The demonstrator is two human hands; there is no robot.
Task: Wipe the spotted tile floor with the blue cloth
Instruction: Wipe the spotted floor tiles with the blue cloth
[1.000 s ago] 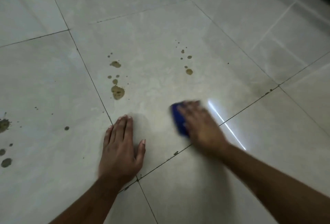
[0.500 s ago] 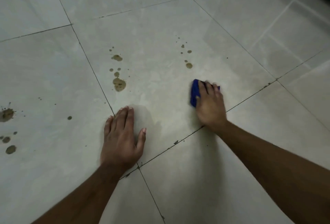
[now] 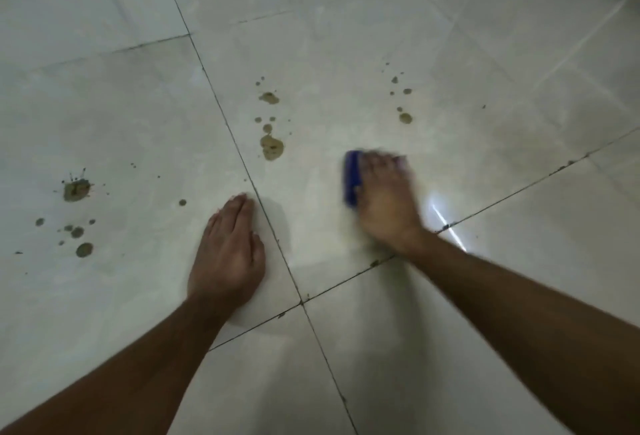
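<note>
My right hand [image 3: 388, 199] presses a folded blue cloth [image 3: 352, 178] flat on the pale tile floor [image 3: 346, 36]; only the cloth's left edge shows past my fingers, and the hand is blurred. My left hand [image 3: 228, 251] lies flat on the floor with its fingers together, holding nothing, just left of a grout line. Brown spots lie in three groups: a middle group [image 3: 272, 147] up and left of the cloth, a small group [image 3: 405, 118] straight beyond the cloth, and a far-left group [image 3: 75, 190].
Dark grout lines [image 3: 301, 302] cross just below and between my hands. A bright light reflection [image 3: 446, 223] gleams on the tile to the right of my right wrist.
My right hand with the cloth has slid back toward me and slightly left from near the small spots. The view has shifted, so the far-left spots show more. My left hand stays planted.
</note>
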